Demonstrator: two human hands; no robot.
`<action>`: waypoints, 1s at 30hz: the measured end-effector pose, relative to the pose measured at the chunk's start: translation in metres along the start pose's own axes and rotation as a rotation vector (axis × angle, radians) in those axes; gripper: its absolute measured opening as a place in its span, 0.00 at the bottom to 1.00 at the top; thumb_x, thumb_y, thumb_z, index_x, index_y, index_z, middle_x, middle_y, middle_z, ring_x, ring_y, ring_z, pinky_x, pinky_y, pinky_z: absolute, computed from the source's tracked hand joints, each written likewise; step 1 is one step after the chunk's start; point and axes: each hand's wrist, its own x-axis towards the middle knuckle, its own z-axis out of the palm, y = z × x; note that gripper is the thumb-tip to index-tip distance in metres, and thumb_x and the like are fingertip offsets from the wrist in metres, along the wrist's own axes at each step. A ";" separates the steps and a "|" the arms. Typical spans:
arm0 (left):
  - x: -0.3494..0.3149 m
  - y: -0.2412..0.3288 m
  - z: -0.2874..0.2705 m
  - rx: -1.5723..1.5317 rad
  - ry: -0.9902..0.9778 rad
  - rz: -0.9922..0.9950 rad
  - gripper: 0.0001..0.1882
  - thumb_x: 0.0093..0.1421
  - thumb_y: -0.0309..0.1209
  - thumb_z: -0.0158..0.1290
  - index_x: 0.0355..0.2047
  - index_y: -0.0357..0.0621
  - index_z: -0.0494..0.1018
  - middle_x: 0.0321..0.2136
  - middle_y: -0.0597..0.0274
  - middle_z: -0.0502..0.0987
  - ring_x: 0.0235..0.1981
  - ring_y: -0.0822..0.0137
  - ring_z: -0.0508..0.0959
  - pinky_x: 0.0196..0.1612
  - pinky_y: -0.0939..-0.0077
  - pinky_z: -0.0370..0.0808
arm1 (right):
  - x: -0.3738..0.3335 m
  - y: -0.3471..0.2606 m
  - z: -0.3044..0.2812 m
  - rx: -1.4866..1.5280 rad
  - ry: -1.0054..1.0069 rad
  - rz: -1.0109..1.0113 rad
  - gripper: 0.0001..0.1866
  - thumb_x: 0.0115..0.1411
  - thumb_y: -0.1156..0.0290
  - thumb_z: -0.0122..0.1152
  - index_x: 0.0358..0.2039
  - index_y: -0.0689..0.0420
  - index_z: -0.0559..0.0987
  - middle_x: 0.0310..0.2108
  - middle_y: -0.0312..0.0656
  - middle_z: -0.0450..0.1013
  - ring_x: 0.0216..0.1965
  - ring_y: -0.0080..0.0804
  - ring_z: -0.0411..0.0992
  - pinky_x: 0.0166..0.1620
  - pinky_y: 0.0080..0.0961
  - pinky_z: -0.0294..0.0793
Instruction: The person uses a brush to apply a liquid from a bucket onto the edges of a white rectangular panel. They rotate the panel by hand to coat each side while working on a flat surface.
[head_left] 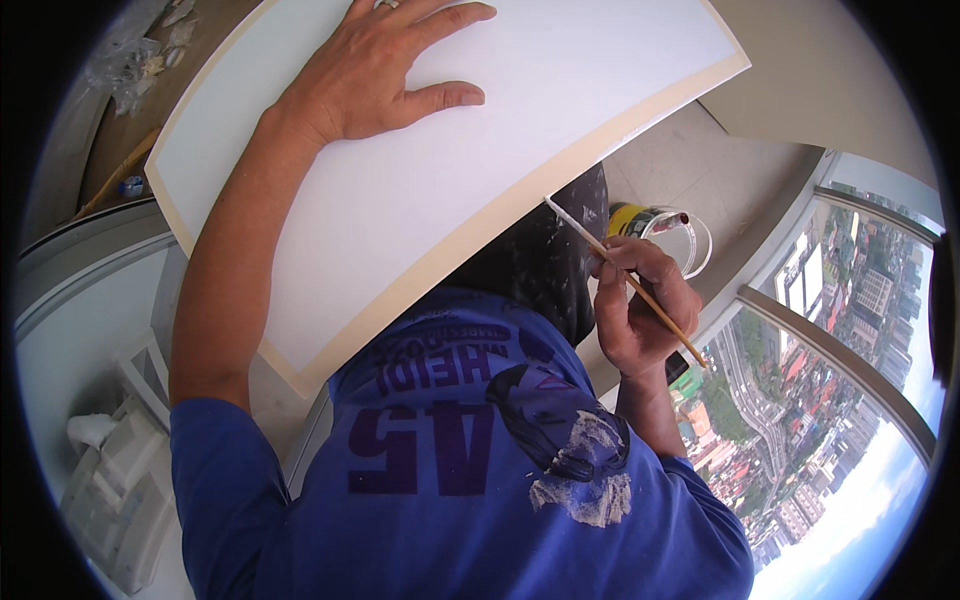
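Observation:
A large white board (430, 200) with a beige border along its edges lies across in front of me, over my lap. Flat on its upper part rests my left hand (385, 75), fingers spread, a ring on one of them. My right hand (645, 300) pinches the wooden handle of a thin paintbrush (655, 305). The white-coated tip of the brush touches the board's near right edge, where some wet-looking white shows further along. Nothing else is in either hand.
Below the board's right side stands a yellow and black paint bucket (640, 220) with a wire handle. Tall windows (830, 370) on the right overlook a city. Clear plastic wrapping (125, 75) lies at the far left; white fixtures (125, 480) stand lower left.

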 end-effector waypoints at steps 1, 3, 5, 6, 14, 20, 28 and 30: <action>0.000 0.001 0.000 -0.001 -0.004 -0.005 0.46 0.64 0.65 0.58 0.71 0.44 0.67 0.71 0.39 0.65 0.75 0.43 0.61 0.79 0.36 0.46 | -0.001 0.000 0.000 -0.005 -0.020 -0.023 0.06 0.56 0.85 0.63 0.35 0.65 0.81 0.34 0.50 0.84 0.32 0.32 0.84 0.37 0.23 0.82; 0.000 0.001 0.000 -0.005 -0.002 -0.006 0.47 0.64 0.65 0.59 0.71 0.44 0.66 0.71 0.39 0.65 0.75 0.43 0.61 0.79 0.36 0.46 | 0.000 -0.004 0.001 -0.031 -0.041 -0.048 0.06 0.56 0.85 0.63 0.35 0.64 0.81 0.33 0.49 0.83 0.32 0.32 0.84 0.36 0.23 0.81; 0.000 0.001 -0.001 -0.006 -0.001 -0.007 0.47 0.64 0.64 0.59 0.71 0.45 0.66 0.71 0.40 0.65 0.75 0.43 0.61 0.79 0.36 0.46 | 0.002 -0.005 0.000 -0.049 -0.035 -0.039 0.07 0.56 0.85 0.62 0.35 0.65 0.81 0.33 0.49 0.84 0.32 0.31 0.84 0.37 0.23 0.82; 0.000 0.001 -0.001 -0.005 -0.002 -0.007 0.47 0.64 0.64 0.59 0.71 0.45 0.66 0.71 0.40 0.65 0.75 0.43 0.61 0.79 0.36 0.46 | 0.002 -0.004 -0.001 -0.058 -0.033 -0.035 0.07 0.56 0.85 0.62 0.36 0.65 0.81 0.34 0.49 0.84 0.32 0.31 0.84 0.37 0.23 0.82; 0.001 0.003 0.000 0.014 0.004 -0.010 0.46 0.63 0.64 0.60 0.71 0.44 0.67 0.70 0.40 0.66 0.75 0.44 0.62 0.79 0.37 0.47 | -0.001 0.005 -0.002 -0.024 0.071 0.021 0.07 0.57 0.85 0.62 0.37 0.65 0.81 0.34 0.49 0.84 0.34 0.30 0.85 0.40 0.23 0.83; 0.000 0.003 -0.002 0.009 0.017 0.010 0.46 0.63 0.63 0.61 0.71 0.44 0.67 0.70 0.40 0.67 0.74 0.44 0.62 0.79 0.36 0.47 | -0.001 0.002 0.000 -0.021 0.004 -0.010 0.07 0.57 0.85 0.62 0.37 0.66 0.81 0.34 0.49 0.84 0.34 0.30 0.85 0.40 0.23 0.83; 0.002 0.003 0.000 0.020 0.011 0.006 0.46 0.63 0.63 0.61 0.71 0.44 0.67 0.70 0.41 0.66 0.74 0.44 0.62 0.79 0.37 0.47 | 0.000 0.009 0.000 -0.031 0.104 0.035 0.09 0.57 0.86 0.63 0.39 0.67 0.82 0.34 0.49 0.84 0.36 0.31 0.85 0.40 0.22 0.83; 0.002 0.003 -0.001 0.017 0.004 0.003 0.46 0.63 0.64 0.60 0.71 0.44 0.67 0.70 0.41 0.66 0.74 0.44 0.62 0.79 0.37 0.47 | 0.000 0.007 0.001 -0.050 0.096 0.028 0.09 0.56 0.86 0.63 0.38 0.67 0.82 0.34 0.49 0.84 0.35 0.31 0.85 0.39 0.21 0.83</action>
